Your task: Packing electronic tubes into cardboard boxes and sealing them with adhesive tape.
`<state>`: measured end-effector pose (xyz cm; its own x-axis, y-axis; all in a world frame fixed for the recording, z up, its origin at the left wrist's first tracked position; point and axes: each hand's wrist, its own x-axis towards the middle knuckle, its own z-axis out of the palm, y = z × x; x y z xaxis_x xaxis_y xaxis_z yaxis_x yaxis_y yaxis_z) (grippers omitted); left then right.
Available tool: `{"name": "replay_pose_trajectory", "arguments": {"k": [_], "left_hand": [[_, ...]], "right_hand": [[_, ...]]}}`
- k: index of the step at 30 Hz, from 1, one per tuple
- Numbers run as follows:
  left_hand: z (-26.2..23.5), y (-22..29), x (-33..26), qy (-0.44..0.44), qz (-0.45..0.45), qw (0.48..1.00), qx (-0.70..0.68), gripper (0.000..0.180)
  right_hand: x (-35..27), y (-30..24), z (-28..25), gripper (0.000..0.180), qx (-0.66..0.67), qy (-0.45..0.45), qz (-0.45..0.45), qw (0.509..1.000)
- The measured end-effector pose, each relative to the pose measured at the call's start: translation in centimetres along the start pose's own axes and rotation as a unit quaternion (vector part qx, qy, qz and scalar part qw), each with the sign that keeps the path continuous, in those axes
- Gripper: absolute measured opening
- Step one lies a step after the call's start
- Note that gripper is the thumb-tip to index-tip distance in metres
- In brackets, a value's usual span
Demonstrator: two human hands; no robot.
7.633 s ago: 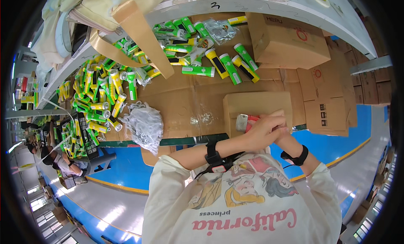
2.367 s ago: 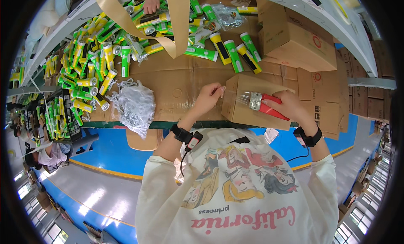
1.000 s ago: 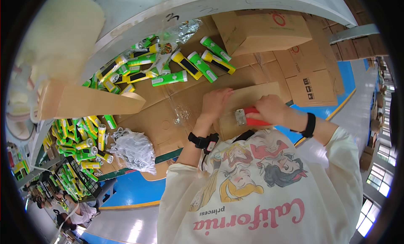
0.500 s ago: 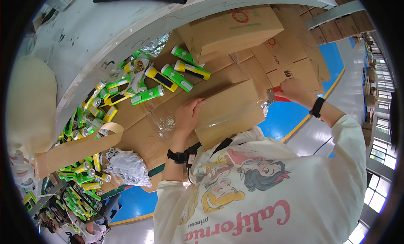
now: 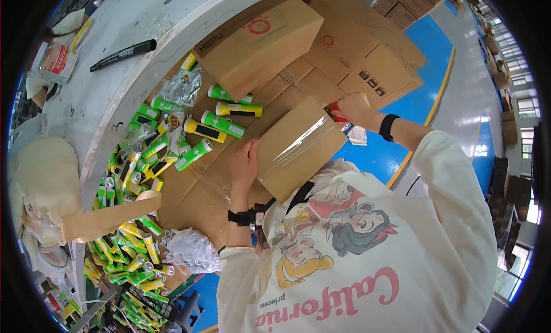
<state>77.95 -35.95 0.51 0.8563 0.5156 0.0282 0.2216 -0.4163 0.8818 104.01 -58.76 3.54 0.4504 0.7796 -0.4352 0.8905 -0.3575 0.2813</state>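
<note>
Your left hand (image 5: 247, 161) lies flat on the small carton (image 5: 298, 146), held just above the tabletop (image 5: 189, 201); your right hand (image 5: 353, 106) grips the red tape dispenser (image 5: 334, 110) at its far edge. Stiff, probably light; its taped top looks slick, so hold the bare side walls.

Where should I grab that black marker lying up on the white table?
Probably around the middle of the black marker, pinching its long sides from above. It lies flat on the white table with bare surface around it, so fingers likely fit on both sides there.
</note>
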Motion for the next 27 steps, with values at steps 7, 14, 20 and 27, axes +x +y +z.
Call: {"name": "replay_pose_trajectory", "arguments": {"k": [7,14,20,27], "left_hand": [[-0.1,0.2,-1.2,0.003,-0.001,0.995,0.102,0.028],[-1.4,6.3,-4.2,0.035,0.068,0.958,0.276,0.070],[1.3,4.5,-5.5,0.029,-0.014,0.971,0.237,0.069],[1.7,4.0,-5.4,0.047,-0.014,0.977,0.207,0.057]], "right_hand": [[-3.2,-0.3,4.9,0.038,0.103,0.102,0.136,0.980],[1.2,1.4,9.5,0.043,0.172,0.237,0.213,0.932],[2.2,0.1,10.2,0.025,0.266,0.225,0.212,0.913],[-5.1,-9.5,-3.0,0.043,0.351,0.187,-0.107,0.911]]}}
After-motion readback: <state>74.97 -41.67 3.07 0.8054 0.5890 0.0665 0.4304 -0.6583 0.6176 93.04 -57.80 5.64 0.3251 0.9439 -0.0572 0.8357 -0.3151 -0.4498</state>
